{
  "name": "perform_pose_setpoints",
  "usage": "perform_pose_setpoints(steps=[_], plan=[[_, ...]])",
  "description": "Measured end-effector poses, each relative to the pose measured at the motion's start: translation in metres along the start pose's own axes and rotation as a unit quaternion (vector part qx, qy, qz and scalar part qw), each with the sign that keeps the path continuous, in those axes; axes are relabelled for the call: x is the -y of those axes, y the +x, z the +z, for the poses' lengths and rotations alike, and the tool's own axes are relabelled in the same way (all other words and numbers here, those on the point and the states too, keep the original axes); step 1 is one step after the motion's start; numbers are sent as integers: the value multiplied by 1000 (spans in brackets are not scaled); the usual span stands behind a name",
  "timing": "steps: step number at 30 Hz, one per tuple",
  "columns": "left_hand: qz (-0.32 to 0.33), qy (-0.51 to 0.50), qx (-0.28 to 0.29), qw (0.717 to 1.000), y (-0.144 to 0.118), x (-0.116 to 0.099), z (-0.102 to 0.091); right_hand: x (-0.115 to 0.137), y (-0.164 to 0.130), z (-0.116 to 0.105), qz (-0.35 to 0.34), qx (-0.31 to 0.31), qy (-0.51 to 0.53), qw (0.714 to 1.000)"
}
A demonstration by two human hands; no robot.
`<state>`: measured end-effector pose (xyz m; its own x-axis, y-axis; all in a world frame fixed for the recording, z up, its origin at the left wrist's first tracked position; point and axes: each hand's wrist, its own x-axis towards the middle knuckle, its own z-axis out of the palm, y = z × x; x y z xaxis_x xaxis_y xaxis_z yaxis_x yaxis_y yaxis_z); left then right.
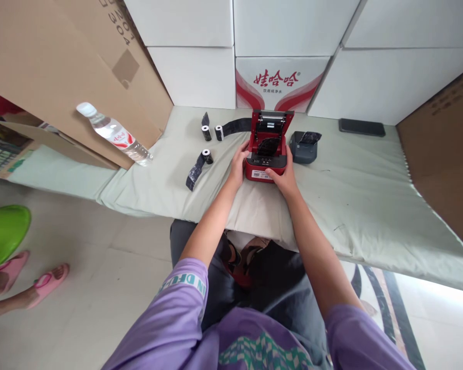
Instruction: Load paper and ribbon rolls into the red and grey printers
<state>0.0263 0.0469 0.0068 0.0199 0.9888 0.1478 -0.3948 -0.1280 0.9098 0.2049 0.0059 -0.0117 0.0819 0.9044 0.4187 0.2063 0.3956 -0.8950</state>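
So the red printer sits lid-up on the worktop, both hands cupping it: left hand grips its left side, right hand its front-right corner. Grey printer just right.

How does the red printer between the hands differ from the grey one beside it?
The red printer has its lid raised, showing a dark roll inside; the grey printer looks lower, with no raised lid. The left hand and right hand hold the red one; the grey one sits untouched. Both rest on the pale cloth.
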Motion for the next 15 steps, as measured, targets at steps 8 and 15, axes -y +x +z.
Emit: perform_pose_setpoints(steps=[8, 15], plan=[[28, 4, 42, 999, 6, 9, -8, -13, 2, -2, -10, 5, 14, 1000], [152, 310, 151, 926, 5, -44, -7, -18, 2, -1, -6, -3, 1, 1000]])
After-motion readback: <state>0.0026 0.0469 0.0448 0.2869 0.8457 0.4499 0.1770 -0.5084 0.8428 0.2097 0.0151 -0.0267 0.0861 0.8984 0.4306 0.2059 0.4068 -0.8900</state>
